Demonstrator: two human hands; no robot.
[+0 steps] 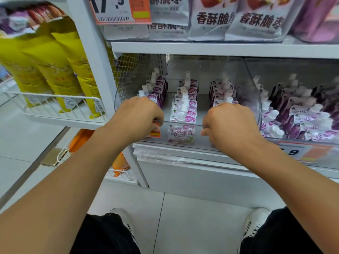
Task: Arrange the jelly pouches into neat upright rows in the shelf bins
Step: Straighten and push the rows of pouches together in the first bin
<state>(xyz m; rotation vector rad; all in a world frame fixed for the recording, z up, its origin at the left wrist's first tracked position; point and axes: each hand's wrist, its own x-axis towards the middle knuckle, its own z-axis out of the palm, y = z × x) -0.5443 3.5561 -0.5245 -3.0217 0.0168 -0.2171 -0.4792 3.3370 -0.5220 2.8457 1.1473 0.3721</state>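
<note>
I am standing at a white metal shelf unit (220, 49) and hooking both hands over the near rim of a clear plastic shelf bin (180, 123). My left hand (136, 117) is curling its fingers over the left part of that front edge, gripping the plastic; the fingertips are folding down behind the rim, so I cannot tell exactly how they are lying. My right hand (229, 123) is doing the same on the right part of the rim, knuckles up, fingers bent tightly around the edge. Inside the bin, the white-and-purple spouted jelly pouches (184, 111) are standing upright in three rows running from near to far: one row at the left just beyond my left hand, one in the middle between my hands, and one at the right just beyond my right hand. The nearest pouch of the middle row is showing through the clear front wall. To the right, a second clear plastic bin (293, 70) is holding more purple pouches (300, 114) lying in a looser heap. On the shelf above, white snack bags with dark lettering (256, 19) are sitting in a row, and far left, tall yellow bags (55, 66) are standing in a white wire basket (55, 105).
</note>
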